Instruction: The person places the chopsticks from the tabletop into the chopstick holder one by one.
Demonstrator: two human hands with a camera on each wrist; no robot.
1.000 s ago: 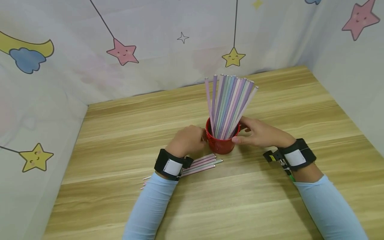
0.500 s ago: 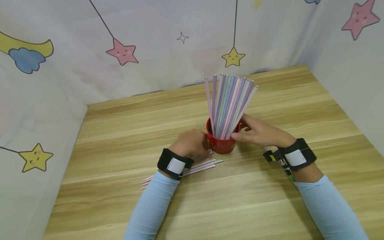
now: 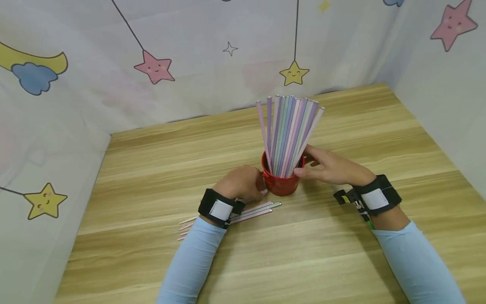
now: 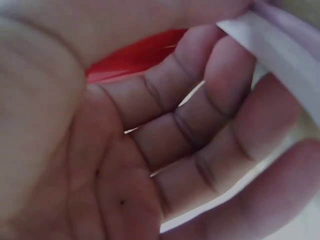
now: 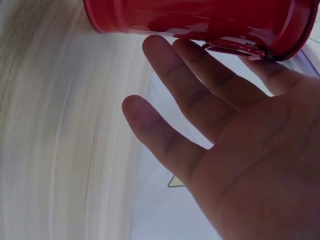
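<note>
A red metal bucket (image 3: 282, 186) stands upright on the table, holding a thick bunch of pastel pencils (image 3: 290, 135) with silvery upper ends. My left hand (image 3: 240, 182) is low beside the bucket's left side. Between its thumb and fingertips it pinches a pale pencil (image 4: 280, 55), mostly hidden under the hand in the head view. Several loose pencils (image 3: 253, 215) lie beneath the left wrist. My right hand (image 3: 332, 166) rests against the bucket's right side, thumb at the front rim. In the right wrist view its fingers are fairly straight, near the bucket's small side handle (image 5: 237, 48).
The wooden table (image 3: 322, 253) meets a pale curtain (image 3: 212, 88) printed with stars behind and at both sides. Black bands with small cameras circle both wrists, and light blue sleeves (image 3: 193, 257) cover the forearms.
My left hand has come down from the bucket's rim to the loose pencils and pinches one of them, whose far end has shifted a little. My right hand stays at the bucket.
</note>
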